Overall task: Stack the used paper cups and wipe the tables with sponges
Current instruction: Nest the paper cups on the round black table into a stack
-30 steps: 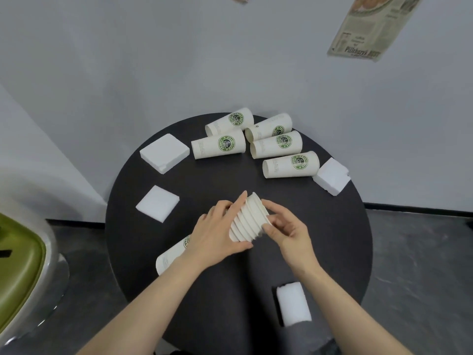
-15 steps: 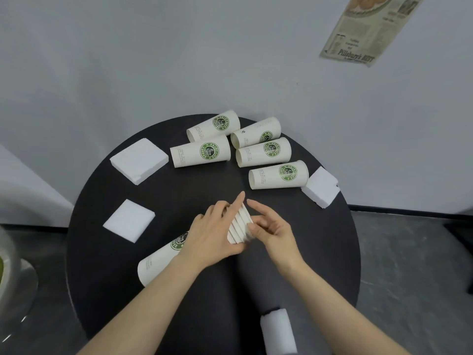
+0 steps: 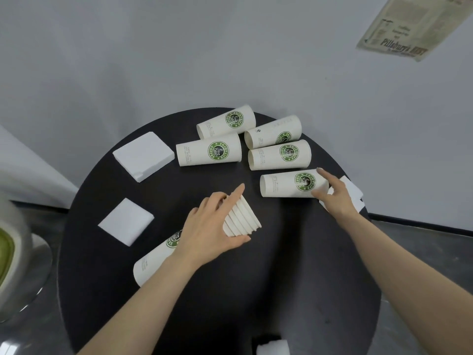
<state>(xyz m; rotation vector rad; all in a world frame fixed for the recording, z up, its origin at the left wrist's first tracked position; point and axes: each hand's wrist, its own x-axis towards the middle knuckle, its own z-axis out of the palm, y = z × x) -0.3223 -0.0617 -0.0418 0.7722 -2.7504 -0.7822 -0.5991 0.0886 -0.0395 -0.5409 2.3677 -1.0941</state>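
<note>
- Head view: my left hand grips the stack of nested paper cups lying tilted over the round black table, thumb under, fingers curled over the top, index finger extended along it.
- Stack's open rims point toward me and to the left; the stepped bottoms fan out to the right of my hand.
- Change from half a second ago: my right hand has left the stack and reached out to the nearest loose cup.
- Right hand state: index finger on the top of that cup near its base, thumb against its lower side; fingers around it, cup lying on the table.
- Four more loose cups lie on their sides at the far edge, positions on the table unchanged.
- Sponges: one large white sponge far left, a smaller sponge near left, one partly hidden behind my right hand, one at the near edge.
- Newspaper sheet on the wall, upper right.
</note>
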